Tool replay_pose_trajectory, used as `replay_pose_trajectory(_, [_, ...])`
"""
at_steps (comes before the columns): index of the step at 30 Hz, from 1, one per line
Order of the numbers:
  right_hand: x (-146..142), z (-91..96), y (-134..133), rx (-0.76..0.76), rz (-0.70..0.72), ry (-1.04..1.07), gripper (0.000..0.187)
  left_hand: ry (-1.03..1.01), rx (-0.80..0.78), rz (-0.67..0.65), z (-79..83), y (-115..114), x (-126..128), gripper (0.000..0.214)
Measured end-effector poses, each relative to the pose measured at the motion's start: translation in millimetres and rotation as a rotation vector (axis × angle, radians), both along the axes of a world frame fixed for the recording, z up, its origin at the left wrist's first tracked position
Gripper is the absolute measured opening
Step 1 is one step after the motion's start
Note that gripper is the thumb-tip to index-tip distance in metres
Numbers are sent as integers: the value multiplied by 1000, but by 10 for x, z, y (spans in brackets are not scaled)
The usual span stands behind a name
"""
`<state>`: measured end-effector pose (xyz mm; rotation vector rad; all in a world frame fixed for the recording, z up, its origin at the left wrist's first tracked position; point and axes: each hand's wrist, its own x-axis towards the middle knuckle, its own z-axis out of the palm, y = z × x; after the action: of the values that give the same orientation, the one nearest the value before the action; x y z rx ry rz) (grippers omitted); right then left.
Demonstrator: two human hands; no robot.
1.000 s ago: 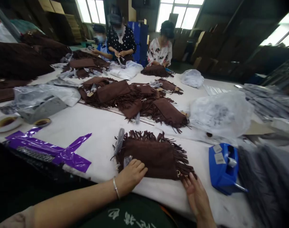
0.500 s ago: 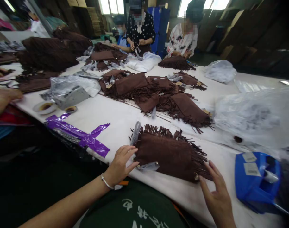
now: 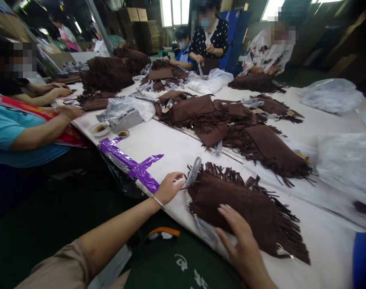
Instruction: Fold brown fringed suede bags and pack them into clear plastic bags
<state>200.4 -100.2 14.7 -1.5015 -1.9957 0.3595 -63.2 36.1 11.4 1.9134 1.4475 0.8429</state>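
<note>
A brown fringed suede bag [image 3: 245,204] lies on the white table [image 3: 170,148] in front of me. My left hand [image 3: 170,188], with a bracelet on the wrist, pinches a thin clear plastic strip [image 3: 193,171] at the bag's left edge. My right hand [image 3: 241,237] lies flat with fingers spread on the bag's near side, over a clear plastic piece [image 3: 207,230]. A small metal ring [image 3: 280,249] shows at the bag's near right corner.
More brown fringed bags [image 3: 231,120] are heaped across the table's middle and far end. Purple tape [image 3: 131,164] marks the near left edge. Plastic bags [image 3: 345,160] lie right. A person in blue [image 3: 17,128] sits left; three people [image 3: 213,36] work at the far end.
The view has swung left. My right hand moved from the bag's right corner onto its near side. My left hand shifted up to the plastic strip at the bag's left edge.
</note>
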Motion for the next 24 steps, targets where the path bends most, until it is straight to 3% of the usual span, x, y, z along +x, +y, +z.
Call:
replay_pose_trajectory(2, [-336, -116, 69, -55, 207, -125, 59, -10, -37, 13, -18, 231, 144, 50])
replay_pose_trajectory(5, [-503, -241, 144, -90, 249, -213, 58, -109, -186, 24, -40, 493, 406, 70])
replay_pose_trajectory(8, [-408, -258, 192, -145, 179, -204, 51, -252, -331, 84, -75, 656, 481, 54])
replay_pose_trajectory(12, [-262, -231, 309, -230, 107, -20, 37, -417, -390, 204, -114, 696, 160, 37])
replay_pose_trajectory(16, [-185, -226, 448, -322, 100, 167, 34, -548, -428, 318, -90, 404, -325, 39])
replay_pose_trajectory(20, [-83, -155, 427, -465, 206, 141, 37, -656, -508, 353, 16, -182, -702, 39])
replay_pose_trajectory(22, [-31, -60, 374, -514, 259, 106, 37, -681, -618, 232, 120, -467, -841, 37])
replay_pose_trajectory(24, [-34, 62, 339, -514, 284, 88, 41, -625, -744, 9, 277, -683, -935, 37])
